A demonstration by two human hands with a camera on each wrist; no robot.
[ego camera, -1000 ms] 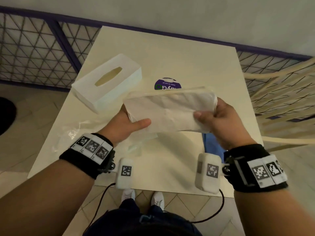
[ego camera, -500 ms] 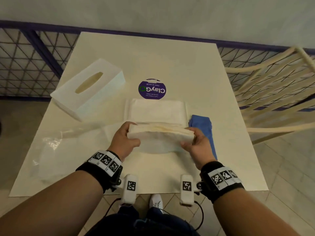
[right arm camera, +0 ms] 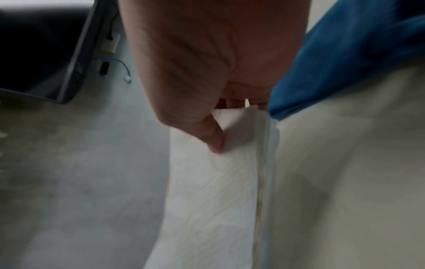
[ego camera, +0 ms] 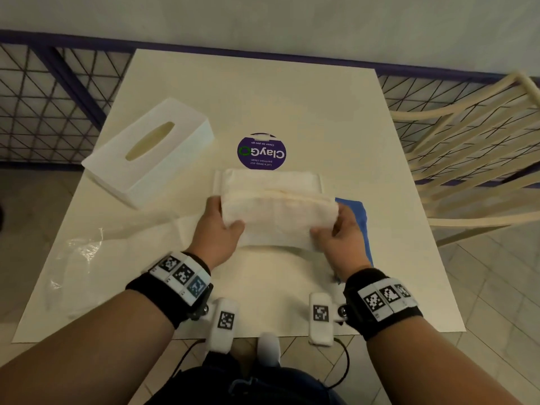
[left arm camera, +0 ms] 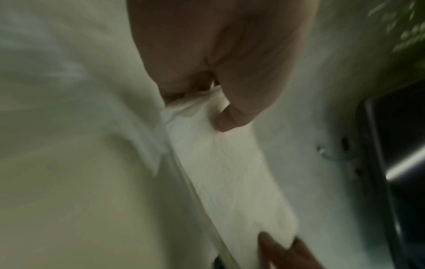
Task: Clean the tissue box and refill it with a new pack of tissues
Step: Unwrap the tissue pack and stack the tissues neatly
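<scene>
- Tissue box (ego camera: 150,150): white, upright on the far-left part of the tabletop (ego camera: 263,89), oval slot facing up and nothing poking out of it; well apart from both hands. Looks like the cover part only, though that cannot be told for sure.
- Clear plastic wrapper (ego camera: 79,258): crumpled flat on the near-left of the tabletop, nothing inside; by the look of it, the new pack already unwrapped.
- Left hand (ego camera: 217,229): curled round the left end of the tissue stack (ego camera: 277,217), thumb on top, fingers underneath; in the left wrist view, thumb tip pressed into the soft paper.
- Tissue stack: held level between both hands just above the tabletop centre, slightly sagging. Directly beyond and beneath it, a flat white tray-like piece (ego camera: 267,179), probably the box base, partly hidden.
- Purple round sticker (ego camera: 261,152): on the tabletop just beyond that piece.
- Right hand (ego camera: 340,238): pinching the right end of the stack, thumb on top, fingers tucked under.
- Blue cloth (ego camera: 355,211): on the tabletop just right of the stack, partly under the right hand; wiping judged finished.
- Left to do, as a judgement: seat the stack on the base, fit the cover over, pull the first tissue through the slot.
- Pale chair (ego camera: 473,147): at the right edge of the tabletop.
</scene>
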